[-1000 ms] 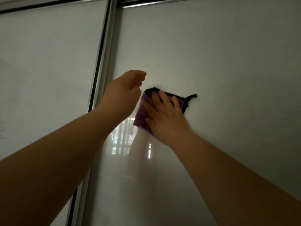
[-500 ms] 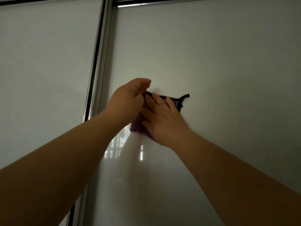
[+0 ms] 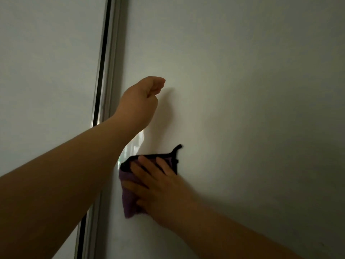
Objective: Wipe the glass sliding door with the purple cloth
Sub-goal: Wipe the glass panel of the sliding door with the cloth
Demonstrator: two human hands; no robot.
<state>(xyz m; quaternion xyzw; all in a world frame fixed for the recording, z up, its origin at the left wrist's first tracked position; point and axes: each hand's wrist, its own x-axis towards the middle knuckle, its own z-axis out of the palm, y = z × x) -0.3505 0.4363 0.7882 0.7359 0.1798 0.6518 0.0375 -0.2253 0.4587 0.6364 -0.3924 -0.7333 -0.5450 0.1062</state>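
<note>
Right hand (image 3: 160,186) flat on purple cloth (image 3: 128,195), low on the glass sliding door (image 3: 242,90).
Right fingers spread and straight, pressing the cloth against the pane; its black-edged corner sticks up past the fingertips. Left hand (image 3: 139,101) higher up, fingers curled into a loose fist, holding nothing, close to the glass. Metal door frame (image 3: 112,71) runs just left of both hands.

Purple cloth (image 3: 128,200) with black edging; frosted pale grey-white glass door (image 3: 242,90), silver-and-black frame (image 3: 104,71).
</note>
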